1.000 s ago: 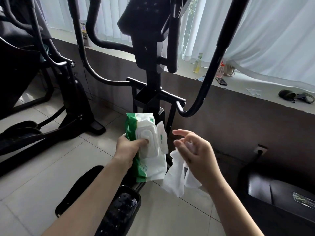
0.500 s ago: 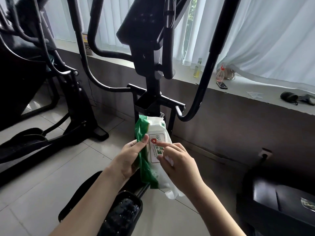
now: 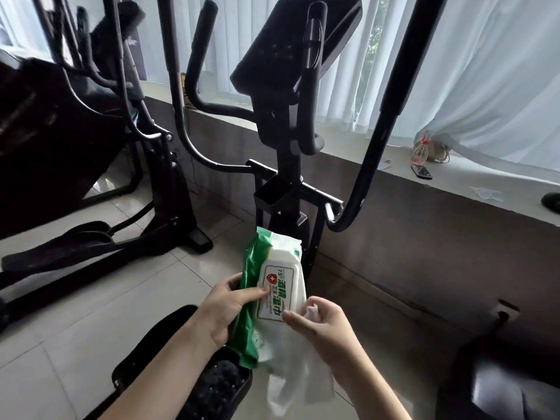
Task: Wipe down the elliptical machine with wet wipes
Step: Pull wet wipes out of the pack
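Far left there's a second exercise machine on the tiled floor, not the one being dealt with as far as I can tell. Moving in, the near foot pedal sits right under the forearms.

The left hand has its grip wrapped round the green side of the wet wipes pack, thumb across the label face, holding it up in the air in front of the elliptical machine, down near its centre post. The pack isn't resting on anything.

The right hand has its grip curled round a loose wipe, which is bunched in the palm and hangs down below, while a fingertip presses on the lower end of the pack's label flap. Further right is the windowsill with a phone lying on it.

My read: this is the "get a wipe ready" step, with the flap being pressed shut, and no actual wiping has started. The machine looks untouched.

The next move probably calls for parking the pack somewhere, maybe the sill or the floor, shaking the wipe open so it isn't a wad, then taking it up to the handlebars or console. Wiping one-handed with the pack in the other hand would work too, just clumsier.
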